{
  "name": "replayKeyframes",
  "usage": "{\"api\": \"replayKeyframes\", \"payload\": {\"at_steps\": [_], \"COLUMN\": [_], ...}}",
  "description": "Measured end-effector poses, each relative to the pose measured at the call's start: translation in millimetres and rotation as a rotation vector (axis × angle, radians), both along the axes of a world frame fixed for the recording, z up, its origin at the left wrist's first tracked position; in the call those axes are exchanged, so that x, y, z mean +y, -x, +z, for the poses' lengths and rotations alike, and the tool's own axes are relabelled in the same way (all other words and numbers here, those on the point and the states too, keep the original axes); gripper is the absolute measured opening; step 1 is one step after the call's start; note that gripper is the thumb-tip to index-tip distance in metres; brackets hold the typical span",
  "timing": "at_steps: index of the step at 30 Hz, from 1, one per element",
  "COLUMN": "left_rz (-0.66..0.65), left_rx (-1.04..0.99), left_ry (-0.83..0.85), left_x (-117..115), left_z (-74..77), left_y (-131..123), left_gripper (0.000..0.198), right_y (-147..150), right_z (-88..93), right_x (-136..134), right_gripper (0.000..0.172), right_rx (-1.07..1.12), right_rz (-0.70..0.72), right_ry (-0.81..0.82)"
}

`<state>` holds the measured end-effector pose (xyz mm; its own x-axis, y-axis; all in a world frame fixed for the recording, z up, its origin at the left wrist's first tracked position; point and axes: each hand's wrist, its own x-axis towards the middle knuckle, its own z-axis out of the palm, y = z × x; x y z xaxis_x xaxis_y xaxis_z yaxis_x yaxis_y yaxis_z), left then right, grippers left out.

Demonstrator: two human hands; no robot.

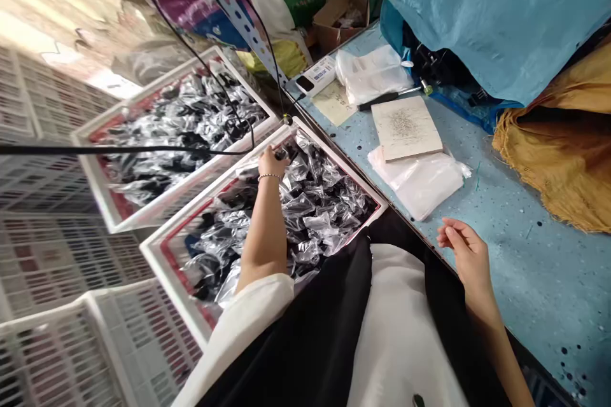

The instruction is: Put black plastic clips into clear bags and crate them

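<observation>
My left hand (pixel 273 164) reaches down among clear plastic bags (pixel 305 203) with black contents, heaped in the nearer white crate (pixel 176 232). Its wrist wears a bracelet, and the fingertips are partly hidden, so a grip there cannot be made out. My right hand (pixel 465 247) hovers by the edge of the blue table (pixel 539 286), its fingers loosely bent and nothing visible in them. Just beyond it lies a stack of clear bags (pixel 422 187), partly under a square pale board (pixel 405 127) with dark specks.
A second white crate (pixel 109 203) of bagged black pieces stands beyond the nearer one. Slatted crates (pixel 133 331) line the left. A black cable (pixel 143 150) crosses above. On the table are a blue sack (pixel 482 19) holding black parts, an orange sack (pixel 563 146) and a white box (pixel 316 75).
</observation>
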<state>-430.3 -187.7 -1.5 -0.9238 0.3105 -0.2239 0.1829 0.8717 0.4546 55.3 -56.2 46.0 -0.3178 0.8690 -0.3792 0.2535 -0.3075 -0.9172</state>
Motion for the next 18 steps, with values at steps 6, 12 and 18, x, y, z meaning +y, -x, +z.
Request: {"api": "replayKeyframes", "payload": {"at_steps": [6, 12, 18], "left_rz": [-0.018, -0.379, -1.22], "left_rx": [-0.017, 0.17, 0.048], "left_ry": [-0.047, -0.435, -0.838], "left_x": [14, 73, 183], "left_z": [-38.0, 10.7, 56.9], "left_y": [-30, -141, -288], "left_gripper": [0.048, 0.031, 0.031], "right_y": [-20, -52, -79], "right_z": [-13.2, -20.9, -28.2], "right_x": [-5, 3, 36], "right_gripper": [0.036, 0.044, 0.052], "right_rx": [-0.017, 0.002, -0.006], "right_rz": [-0.045, -0.186, -0.31], "right_ry": [0.055, 0.03, -0.052]}}
